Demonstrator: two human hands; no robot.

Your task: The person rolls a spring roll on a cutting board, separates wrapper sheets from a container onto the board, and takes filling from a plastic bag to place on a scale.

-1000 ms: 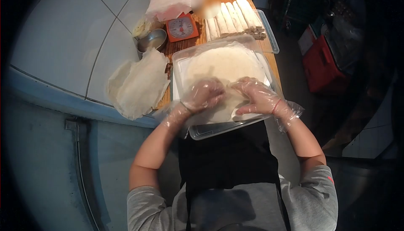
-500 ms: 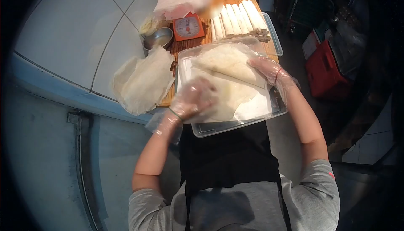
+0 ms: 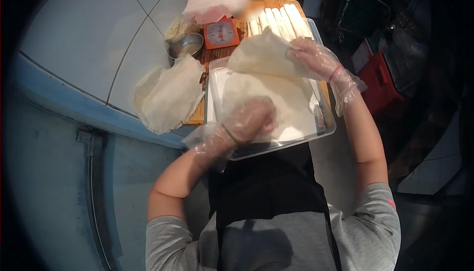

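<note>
My right hand (image 3: 316,58), in a clear plastic glove, pinches the right edge of a thin pale wrapper sheet (image 3: 261,58). That sheet is lifted and partly folded back at the far side of a clear plastic tray (image 3: 276,147). Under it, another thin sheet (image 3: 291,93) lies flat on the tray's white surface. My gloved left hand (image 3: 254,118) is over the near left part of this lower sheet. Its fingers are curled in and slightly blurred; whatever they may hold is hidden.
Left of the tray, a pile of pale sheets (image 3: 170,95) overhangs the wooden board. Behind stand a metal bowl (image 3: 185,46), an orange dial scale (image 3: 221,33) and a row of white rolls (image 3: 281,22). A tiled wall (image 3: 79,39) borders the left; a red box (image 3: 382,83) is lower right.
My right hand has moved up and away, raising the upper sheet and uncovering more of the lower one. My left hand has shifted right over the tray.
</note>
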